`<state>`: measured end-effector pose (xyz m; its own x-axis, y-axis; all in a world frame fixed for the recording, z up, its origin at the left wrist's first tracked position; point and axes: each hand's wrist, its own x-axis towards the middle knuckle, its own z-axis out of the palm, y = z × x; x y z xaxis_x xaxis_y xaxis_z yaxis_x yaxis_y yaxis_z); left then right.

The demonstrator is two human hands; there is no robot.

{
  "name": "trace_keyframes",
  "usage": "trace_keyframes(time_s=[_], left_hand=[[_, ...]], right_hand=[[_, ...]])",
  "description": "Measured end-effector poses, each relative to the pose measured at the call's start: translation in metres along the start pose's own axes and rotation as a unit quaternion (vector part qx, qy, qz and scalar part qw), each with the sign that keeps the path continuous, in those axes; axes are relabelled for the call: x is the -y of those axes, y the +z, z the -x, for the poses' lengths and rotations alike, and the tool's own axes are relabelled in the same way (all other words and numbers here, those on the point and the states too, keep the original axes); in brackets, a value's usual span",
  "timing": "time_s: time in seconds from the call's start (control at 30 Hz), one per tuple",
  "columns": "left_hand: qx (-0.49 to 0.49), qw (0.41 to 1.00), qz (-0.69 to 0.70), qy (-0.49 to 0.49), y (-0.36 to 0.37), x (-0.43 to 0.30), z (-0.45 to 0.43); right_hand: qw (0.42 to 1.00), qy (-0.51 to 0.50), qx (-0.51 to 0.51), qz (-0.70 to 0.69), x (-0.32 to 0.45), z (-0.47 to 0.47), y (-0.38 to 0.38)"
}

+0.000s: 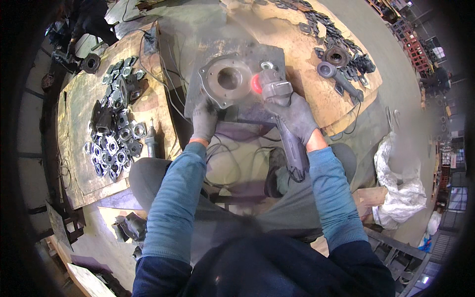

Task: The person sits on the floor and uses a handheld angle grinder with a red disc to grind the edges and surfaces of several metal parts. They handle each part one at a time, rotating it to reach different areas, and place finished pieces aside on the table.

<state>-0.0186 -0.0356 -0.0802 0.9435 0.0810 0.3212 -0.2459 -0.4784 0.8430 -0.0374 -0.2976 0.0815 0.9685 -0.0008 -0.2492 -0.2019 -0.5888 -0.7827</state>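
Note:
A round, flanged metal casting with a wide central bore lies on a dark work block in front of me. My left hand, in a grey glove, grips the casting's lower left rim; its fingertips are partly hidden. In my right hand, also gloved, is an angle grinder, held around its body just behind the head. The grinder's red disc is at the casting's right edge; whether it touches cannot be told. Just above the grinder head sits a small metal ring.
Many small flange parts and a slim power tool lie on the left board. The right board holds dark plates and a second grinder. Cables trail beside the block. A person is at upper left.

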Motion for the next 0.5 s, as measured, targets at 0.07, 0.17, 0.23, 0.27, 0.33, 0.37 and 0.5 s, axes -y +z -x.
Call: trace_keyframes(time_s=[0.07,0.17,0.23,0.27,0.33,0.37,0.5], left_hand=[[0.013,0.999,-0.017,-0.028,0.0,0.001,0.0],[0.022,0.998,0.033,-0.051,0.001,0.001,0.002],[0.015,0.997,0.045,-0.061,0.002,0.0,0.003],[0.008,0.998,0.026,-0.062,0.002,-0.001,0.002],[0.007,0.998,0.025,-0.051,0.002,-0.002,0.003],[0.004,0.999,0.009,-0.053,0.002,-0.002,0.003],[0.001,0.999,0.012,-0.044,0.004,0.003,0.004]], right_hand=[[1.0,-0.028,0.008,-0.001,-0.001,-0.006,0.0],[1.0,-0.024,0.011,0.008,0.0,-0.019,0.002],[1.0,-0.023,0.01,0.005,-0.001,-0.029,0.002],[0.999,-0.03,0.009,-0.006,-0.001,-0.035,0.002],[1.0,-0.03,0.007,-0.006,-0.002,-0.046,0.001],[1.0,-0.019,0.005,0.003,-0.003,-0.051,0.0],[0.998,-0.066,-0.007,0.008,0.0,-0.064,-0.001]])
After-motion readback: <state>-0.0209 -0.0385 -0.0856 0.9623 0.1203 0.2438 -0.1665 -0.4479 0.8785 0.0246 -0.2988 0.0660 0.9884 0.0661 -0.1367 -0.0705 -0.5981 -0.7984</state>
